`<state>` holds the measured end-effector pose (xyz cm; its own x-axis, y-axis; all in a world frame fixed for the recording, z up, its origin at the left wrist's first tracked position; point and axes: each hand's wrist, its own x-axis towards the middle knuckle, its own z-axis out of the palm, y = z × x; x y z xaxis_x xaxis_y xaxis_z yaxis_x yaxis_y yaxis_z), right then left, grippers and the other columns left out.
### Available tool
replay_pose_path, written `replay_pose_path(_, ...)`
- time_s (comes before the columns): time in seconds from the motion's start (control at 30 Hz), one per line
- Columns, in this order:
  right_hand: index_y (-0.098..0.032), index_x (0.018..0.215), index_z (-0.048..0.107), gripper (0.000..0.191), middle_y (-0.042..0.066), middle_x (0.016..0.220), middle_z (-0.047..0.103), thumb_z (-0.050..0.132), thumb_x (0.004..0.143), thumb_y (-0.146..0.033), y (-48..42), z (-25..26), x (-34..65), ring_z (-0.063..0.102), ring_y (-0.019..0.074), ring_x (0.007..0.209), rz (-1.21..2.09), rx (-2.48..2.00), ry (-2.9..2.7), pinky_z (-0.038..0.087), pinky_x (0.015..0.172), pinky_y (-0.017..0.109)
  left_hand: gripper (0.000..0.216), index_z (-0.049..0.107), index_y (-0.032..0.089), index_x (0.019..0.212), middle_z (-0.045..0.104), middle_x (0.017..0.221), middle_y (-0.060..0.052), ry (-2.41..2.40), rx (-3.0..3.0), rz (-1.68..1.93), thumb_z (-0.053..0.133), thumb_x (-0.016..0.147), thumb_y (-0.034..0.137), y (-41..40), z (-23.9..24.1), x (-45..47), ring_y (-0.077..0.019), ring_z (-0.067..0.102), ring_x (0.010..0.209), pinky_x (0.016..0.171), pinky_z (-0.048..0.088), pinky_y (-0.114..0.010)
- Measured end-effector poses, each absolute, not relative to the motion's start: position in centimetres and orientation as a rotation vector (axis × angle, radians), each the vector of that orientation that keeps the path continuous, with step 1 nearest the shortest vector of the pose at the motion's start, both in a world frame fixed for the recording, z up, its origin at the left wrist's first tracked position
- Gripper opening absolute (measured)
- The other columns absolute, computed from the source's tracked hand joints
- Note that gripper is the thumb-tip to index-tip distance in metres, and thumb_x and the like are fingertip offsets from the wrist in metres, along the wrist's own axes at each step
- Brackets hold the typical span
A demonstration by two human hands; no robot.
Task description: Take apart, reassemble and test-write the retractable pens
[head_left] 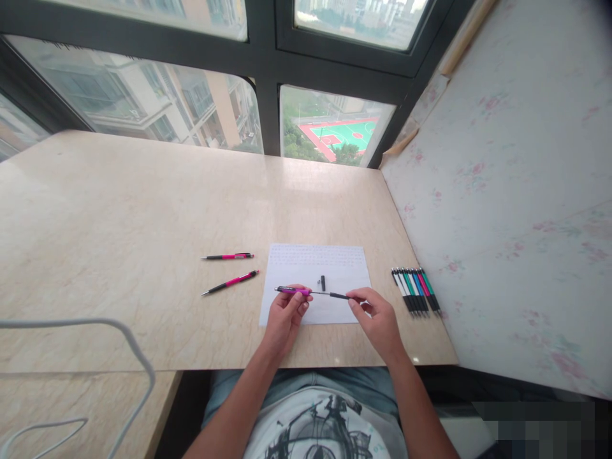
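Between finger and thumb, my left hand (285, 319) grips the pink-purple barrel of a pen (295, 291), its black clip end pointing left. A thin dark rod (320, 292) runs from the barrel to a black grip section (338, 296). My right hand (375, 317) pinches the right end of that section. Both hands are over a sheet of paper (282, 312) with lines of writing along its top. On the sheet, just beyond the rod, stands or lies a short black piece (322, 282) with a tiny bit (319, 281) beside it.
Two pink pens, one farther back (228, 256) and one nearer (230, 282), lie left of the paper. A row of several coloured pens (415, 291) lies by the papered wall (502, 210). A grey cable (134, 344) loops across the left front. Windows close off the back.
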<state>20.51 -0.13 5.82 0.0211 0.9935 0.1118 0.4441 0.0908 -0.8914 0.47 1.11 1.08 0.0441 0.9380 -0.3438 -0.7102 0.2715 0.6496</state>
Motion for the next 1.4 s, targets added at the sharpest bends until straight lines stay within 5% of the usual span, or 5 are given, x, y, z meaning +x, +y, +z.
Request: replay_pose_path(1.4,-0.022,0.091,0.069,0.015,0.006,0.089,0.069,0.057,0.087,-0.029,0.6,5.4,17.0,0.064,0.0187,0.080,0.851,-1.457,-1.576,0.052,0.062,0.027,0.021,0.072,0.016,0.090,0.070,0.090,-0.004,0.799,0.360,1.211,0.080,0.072,0.024,1.0,1.4,0.6,-0.0117,0.064,0.081,0.070,0.049,-0.019)
